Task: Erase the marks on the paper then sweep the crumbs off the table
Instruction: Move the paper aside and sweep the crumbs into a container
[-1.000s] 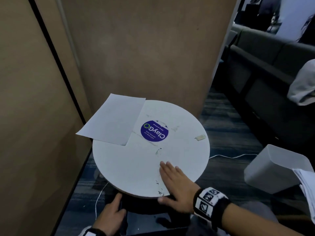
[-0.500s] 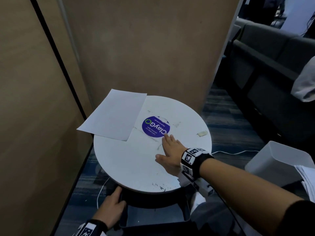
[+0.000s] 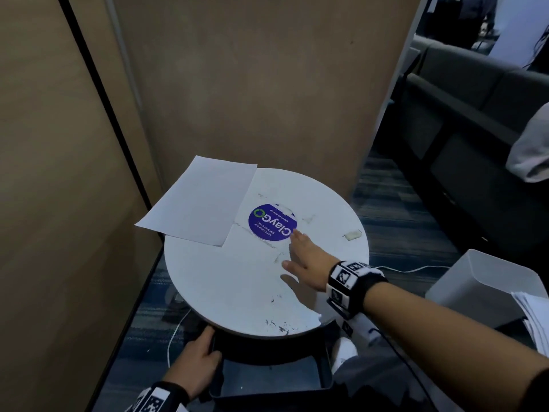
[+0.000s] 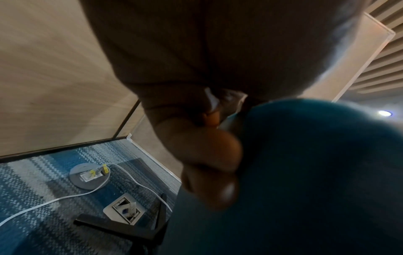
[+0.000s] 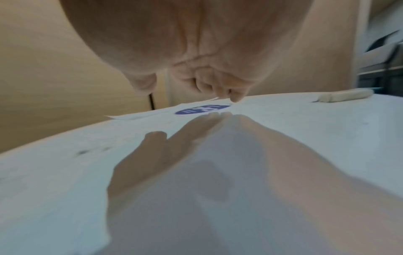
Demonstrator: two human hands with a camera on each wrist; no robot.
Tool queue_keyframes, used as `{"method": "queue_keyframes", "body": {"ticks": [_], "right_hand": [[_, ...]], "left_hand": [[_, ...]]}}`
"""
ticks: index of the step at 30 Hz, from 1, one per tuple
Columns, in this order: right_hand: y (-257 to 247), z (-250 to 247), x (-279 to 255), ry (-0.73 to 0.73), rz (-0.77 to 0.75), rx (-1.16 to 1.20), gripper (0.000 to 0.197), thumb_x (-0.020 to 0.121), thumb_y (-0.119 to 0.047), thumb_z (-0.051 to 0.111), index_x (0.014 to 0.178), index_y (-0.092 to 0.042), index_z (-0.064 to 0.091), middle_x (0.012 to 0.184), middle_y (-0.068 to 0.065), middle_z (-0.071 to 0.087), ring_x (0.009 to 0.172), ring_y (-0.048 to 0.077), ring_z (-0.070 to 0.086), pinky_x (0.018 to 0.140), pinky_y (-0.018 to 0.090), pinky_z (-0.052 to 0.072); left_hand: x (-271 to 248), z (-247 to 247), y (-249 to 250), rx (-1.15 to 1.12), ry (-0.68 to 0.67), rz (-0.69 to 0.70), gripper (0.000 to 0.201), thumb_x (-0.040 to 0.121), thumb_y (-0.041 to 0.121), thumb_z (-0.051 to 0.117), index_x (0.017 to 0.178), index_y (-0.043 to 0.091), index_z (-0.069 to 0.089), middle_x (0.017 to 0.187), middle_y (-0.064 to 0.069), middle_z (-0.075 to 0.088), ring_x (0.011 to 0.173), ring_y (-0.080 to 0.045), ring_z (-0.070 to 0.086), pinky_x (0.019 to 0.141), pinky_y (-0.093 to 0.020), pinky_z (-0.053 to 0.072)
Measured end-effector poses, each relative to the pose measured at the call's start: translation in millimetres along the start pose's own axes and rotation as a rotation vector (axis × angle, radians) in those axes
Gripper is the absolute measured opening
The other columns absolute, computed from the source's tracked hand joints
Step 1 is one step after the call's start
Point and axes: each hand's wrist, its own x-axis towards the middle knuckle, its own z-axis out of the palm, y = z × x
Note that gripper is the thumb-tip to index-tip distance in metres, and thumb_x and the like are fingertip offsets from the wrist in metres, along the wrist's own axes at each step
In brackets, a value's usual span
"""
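A blank white paper (image 3: 199,200) lies on the far left of the round white table (image 3: 222,286), overhanging its rim. My right hand (image 3: 303,257) lies flat on the tabletop, its straight fingertips (image 5: 236,99) at the edge of a purple round sticker (image 3: 271,223). Dark eraser crumbs (image 3: 277,325) lie near the front rim, with fainter ones beside the hand. A white eraser (image 3: 352,234) rests by the right rim. Below the front rim, my left hand (image 3: 199,352) grips the edge of a dark bin (image 3: 267,377), which looks teal (image 4: 305,172) in the left wrist view.
Wood panels close in the table at the left and back. A white bin (image 3: 481,281) with a paper stack (image 3: 534,319) stands at the right on the carpet. A white cable (image 3: 407,269) runs across the floor. A dark sofa (image 3: 475,114) lies beyond.
My right hand has moved from the table's front rim to the middle, up to the sticker. Crumbs lie where it was. The left hand stays on the bin.
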Motion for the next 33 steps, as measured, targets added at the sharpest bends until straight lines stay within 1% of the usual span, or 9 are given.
{"method": "queue_keyframes", "body": {"ticks": [3, 6, 10, 13, 16, 20, 24, 30, 33], "right_hand": [[11, 0, 29, -0.005, 0.129, -0.086, 0.085, 0.099, -0.056, 0.038, 0.156, -0.005, 0.0, 0.165, 0.012, -0.004, 0.152, 0.031, 0.002, 0.123, 0.044, 0.015], [15, -4, 39, -0.04, 0.194, -0.141, 0.088, 0.097, -0.063, 0.031, 0.156, -0.005, -0.002, 0.165, 0.013, -0.007, 0.152, 0.031, -0.001, 0.122, 0.046, 0.013], [-8, 2, 0, -0.24, -0.135, -0.315, 0.09, 0.098, -0.059, 0.036, 0.155, -0.003, -0.005, 0.163, 0.014, -0.016, 0.152, 0.027, -0.009, 0.123, 0.044, 0.004], [-14, 5, -31, -0.344, -0.339, -0.22, 0.073, 0.103, -0.04, 0.042, 0.157, -0.008, 0.006, 0.165, 0.005, -0.008, 0.151, 0.015, -0.007, 0.122, 0.028, -0.002], [-7, -11, -25, -0.177, -0.297, -0.091, 0.064, 0.105, -0.03, 0.041, 0.156, -0.007, 0.011, 0.164, 0.003, -0.002, 0.151, 0.013, -0.004, 0.112, 0.013, -0.009], [3, -16, 14, -0.067, -0.038, -0.128, 0.069, 0.105, -0.037, 0.035, 0.156, -0.003, 0.002, 0.165, 0.011, -0.007, 0.152, 0.023, -0.004, 0.121, 0.031, 0.003], [-5, 1, 26, -0.133, 0.014, -0.198, 0.075, 0.103, -0.048, 0.03, 0.156, -0.003, 0.001, 0.164, 0.013, -0.01, 0.152, 0.028, -0.004, 0.123, 0.045, 0.007], [-40, 31, -44, -0.341, -0.349, -0.234, 0.068, 0.105, -0.04, 0.032, 0.156, -0.005, 0.003, 0.164, 0.011, -0.012, 0.151, 0.023, -0.011, 0.123, 0.042, 0.0], [-41, 31, -56, -0.299, -0.462, -0.036, 0.049, 0.105, -0.024, 0.04, 0.143, 0.007, 0.035, 0.162, 0.018, 0.015, 0.151, 0.024, 0.007, 0.123, 0.03, 0.004]], "left_hand": [[-2, -3, 2, 0.004, 0.001, 0.008, 0.059, 0.091, 0.007, 0.046, 0.129, 0.049, 0.031, 0.122, -0.002, 0.063, 0.109, -0.017, 0.06, 0.077, -0.004, 0.034], [1, -6, 2, -0.006, 0.018, 0.021, 0.056, 0.09, 0.009, 0.046, 0.117, 0.056, 0.036, 0.12, -0.006, 0.064, 0.109, -0.022, 0.061, 0.077, -0.012, 0.039], [5, -9, 2, -0.003, 0.014, -0.024, 0.045, 0.092, 0.008, 0.046, 0.121, 0.043, 0.04, 0.119, -0.007, 0.065, 0.103, -0.02, 0.062, 0.078, -0.013, 0.041], [5, -12, 5, -0.013, 0.008, -0.043, 0.041, 0.09, 0.012, 0.047, 0.117, 0.041, 0.043, 0.12, -0.01, 0.065, 0.106, -0.022, 0.061, 0.084, -0.019, 0.045], [4, -10, 3, -0.015, -0.003, -0.065, 0.034, 0.078, 0.025, 0.045, 0.108, 0.042, 0.047, 0.119, -0.017, 0.065, 0.106, -0.029, 0.062, 0.093, -0.033, 0.049], [-6, -9, 8, -0.032, -0.011, -0.048, 0.045, 0.089, 0.011, 0.047, 0.111, 0.05, 0.043, 0.117, -0.006, 0.067, 0.107, -0.021, 0.062, 0.091, -0.027, 0.047], [-10, -17, 10, -0.031, -0.015, -0.049, 0.055, 0.09, 0.01, 0.047, 0.125, 0.051, 0.035, 0.12, -0.002, 0.066, 0.105, -0.017, 0.062, 0.089, -0.023, 0.046], [-8, -19, 9, -0.049, -0.014, -0.057, 0.044, 0.081, 0.02, 0.047, 0.105, 0.057, 0.041, 0.121, -0.016, 0.065, 0.108, -0.03, 0.062, 0.096, -0.037, 0.048], [-8, -19, 12, -0.069, -0.028, -0.043, 0.049, 0.08, 0.018, 0.047, 0.105, 0.06, 0.042, 0.121, -0.007, 0.066, 0.107, -0.023, 0.062, 0.098, -0.036, 0.049]]}}
